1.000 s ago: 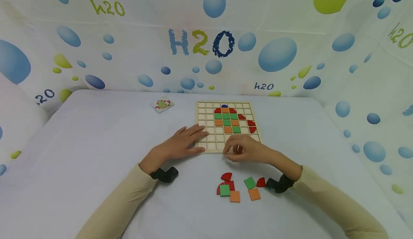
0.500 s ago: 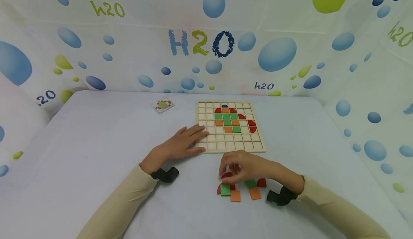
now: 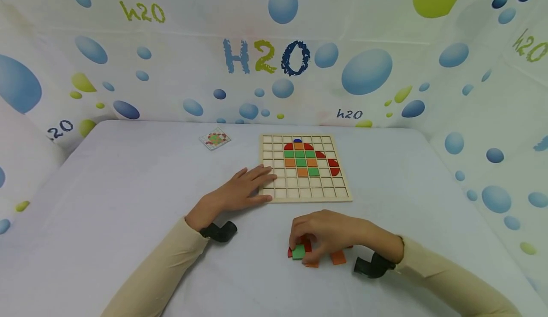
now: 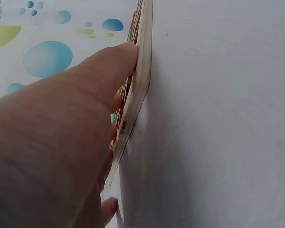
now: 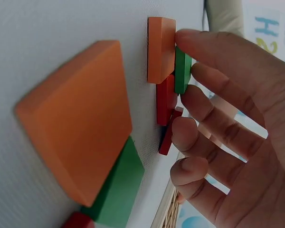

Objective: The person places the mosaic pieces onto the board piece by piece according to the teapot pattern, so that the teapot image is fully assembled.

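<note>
Left hand [image 3: 244, 191] is laid on the near-left corner of the wooden board [image 3: 317, 193], fingers straight and spread apart. Right hand [image 3: 327, 229] is lowered over the white cloth [image 3: 239, 279], on the board's near side. There, the green tile [image 3: 298, 252] is flanked by right thumb and forefinger, fingers curled, tips apart; whether it is pinched cannot be told. Just beside it are seen an orange tile [image 5: 160, 50] and red square [image 5: 166, 99]. Second orange tile [image 5: 78, 118] and second green tile [image 5: 118, 190] are placed nearer the right wrist. Board grid is partly filled with coloured pieces [image 3: 301, 162]. Picture card [image 3: 215, 139] is set beyond left hand.
</note>
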`<state>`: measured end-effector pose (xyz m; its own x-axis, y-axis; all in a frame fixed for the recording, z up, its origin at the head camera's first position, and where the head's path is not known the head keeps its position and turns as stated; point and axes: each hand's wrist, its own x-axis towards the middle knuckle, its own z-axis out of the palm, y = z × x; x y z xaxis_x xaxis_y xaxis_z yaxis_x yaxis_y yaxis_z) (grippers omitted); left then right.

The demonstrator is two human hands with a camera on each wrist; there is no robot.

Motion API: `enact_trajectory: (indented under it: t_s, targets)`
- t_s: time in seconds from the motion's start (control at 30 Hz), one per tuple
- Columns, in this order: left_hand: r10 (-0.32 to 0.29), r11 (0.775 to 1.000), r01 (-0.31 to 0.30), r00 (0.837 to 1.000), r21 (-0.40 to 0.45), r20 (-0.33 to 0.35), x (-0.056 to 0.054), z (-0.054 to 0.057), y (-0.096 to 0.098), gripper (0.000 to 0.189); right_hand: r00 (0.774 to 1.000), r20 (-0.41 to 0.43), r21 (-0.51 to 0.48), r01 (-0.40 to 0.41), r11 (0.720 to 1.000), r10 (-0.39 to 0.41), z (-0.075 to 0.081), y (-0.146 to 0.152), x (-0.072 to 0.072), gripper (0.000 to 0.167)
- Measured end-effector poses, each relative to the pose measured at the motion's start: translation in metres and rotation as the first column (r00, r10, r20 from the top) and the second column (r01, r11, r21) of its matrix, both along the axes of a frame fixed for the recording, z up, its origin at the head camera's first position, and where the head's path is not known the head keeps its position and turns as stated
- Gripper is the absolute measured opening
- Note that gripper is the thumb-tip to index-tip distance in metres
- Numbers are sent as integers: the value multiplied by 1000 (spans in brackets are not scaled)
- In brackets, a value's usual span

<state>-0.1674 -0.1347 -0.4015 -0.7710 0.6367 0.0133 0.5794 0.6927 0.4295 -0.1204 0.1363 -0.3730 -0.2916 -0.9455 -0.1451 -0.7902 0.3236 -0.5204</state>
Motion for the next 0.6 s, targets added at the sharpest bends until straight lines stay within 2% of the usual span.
enact_trajectory:
  t_s: [0.4, 0.6]
  targets:
    - [1, 1000, -1, 1000, 2, 4, 1, -1, 0, 61, 998, 45, -61, -40, 997, 43, -5, 2, -9, 17]
    - [2, 1000, -2, 1000, -3, -1, 0, -2, 0, 61, 998, 63, -113, -19, 993, 27, 0, 3, -19, 15]
